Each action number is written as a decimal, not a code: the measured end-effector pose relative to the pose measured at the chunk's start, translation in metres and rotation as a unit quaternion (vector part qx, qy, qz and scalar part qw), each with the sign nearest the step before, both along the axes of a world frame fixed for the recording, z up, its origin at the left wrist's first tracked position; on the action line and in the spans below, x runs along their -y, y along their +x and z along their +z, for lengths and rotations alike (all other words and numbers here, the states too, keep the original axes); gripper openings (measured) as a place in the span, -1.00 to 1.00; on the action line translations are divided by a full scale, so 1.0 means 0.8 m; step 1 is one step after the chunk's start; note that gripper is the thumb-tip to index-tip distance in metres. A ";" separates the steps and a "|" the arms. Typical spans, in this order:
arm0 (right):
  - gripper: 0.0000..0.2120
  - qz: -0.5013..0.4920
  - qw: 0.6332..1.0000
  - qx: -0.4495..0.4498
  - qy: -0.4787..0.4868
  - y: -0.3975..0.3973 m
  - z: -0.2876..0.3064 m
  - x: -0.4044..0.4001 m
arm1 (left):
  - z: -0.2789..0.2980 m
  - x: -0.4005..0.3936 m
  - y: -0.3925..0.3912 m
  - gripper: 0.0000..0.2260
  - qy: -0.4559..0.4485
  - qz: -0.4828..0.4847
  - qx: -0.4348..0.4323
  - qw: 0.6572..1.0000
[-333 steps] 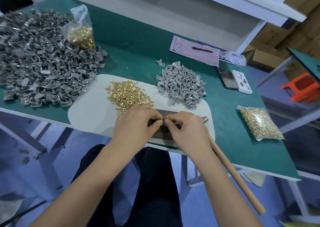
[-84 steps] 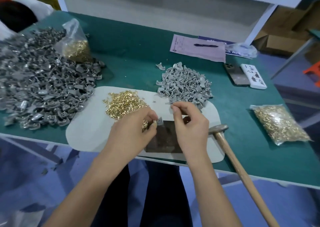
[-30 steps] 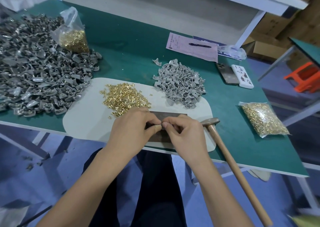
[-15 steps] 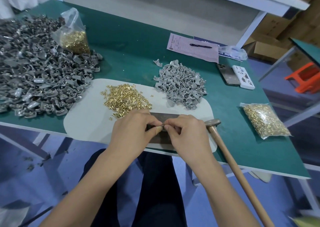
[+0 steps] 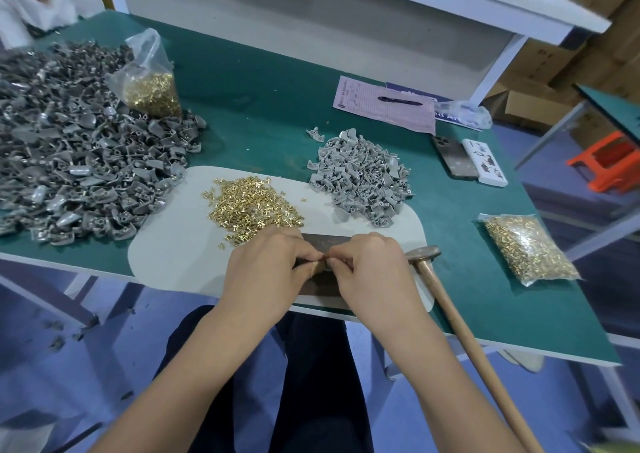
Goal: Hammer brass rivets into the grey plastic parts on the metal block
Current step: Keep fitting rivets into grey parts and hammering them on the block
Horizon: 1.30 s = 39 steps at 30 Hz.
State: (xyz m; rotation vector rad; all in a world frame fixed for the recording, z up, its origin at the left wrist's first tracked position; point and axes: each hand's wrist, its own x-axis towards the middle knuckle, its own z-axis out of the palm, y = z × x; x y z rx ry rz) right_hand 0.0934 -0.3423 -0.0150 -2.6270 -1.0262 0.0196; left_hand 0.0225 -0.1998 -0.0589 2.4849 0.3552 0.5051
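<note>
Green bench under our arms carries a pale mat [image 5: 166,255]. Nearest, both hands meet over the block [image 5: 320,243]: our left hand [image 5: 266,269] and right hand [image 5: 372,272] pinch a small part between the fingertips, probably seating a rivet. Alongside, the hammer [image 5: 422,255] lies ungripped, within reach. Beyond lie loose rivets [image 5: 252,206] and grey parts [image 5: 360,179].

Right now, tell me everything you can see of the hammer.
The hammer lies untouched to the right of the right hand. Its dull metal head, rounded and worn-looking, rests on the right end of the pale mat, close beside the metal block. The long, plain wooden handle runs back toward the person and to the right, across the green table, past its near edge and out over the floor. Neither hand holds it.
</note>
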 end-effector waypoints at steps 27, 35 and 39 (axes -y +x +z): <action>-0.71 -0.045 0.997 -0.045 0.040 0.005 -0.012 0.006 | -0.002 0.005 -0.008 -0.91 -0.014 -0.007 0.012 1.000; -0.80 -0.072 0.995 -0.056 0.045 -0.001 -0.016 0.011 | -0.001 0.006 -0.005 -0.95 0.001 -0.011 -0.011 1.000; -0.93 -0.084 0.994 -0.039 0.055 -0.005 -0.019 0.012 | 0.000 0.007 -0.006 -0.94 0.002 -0.013 -0.014 1.000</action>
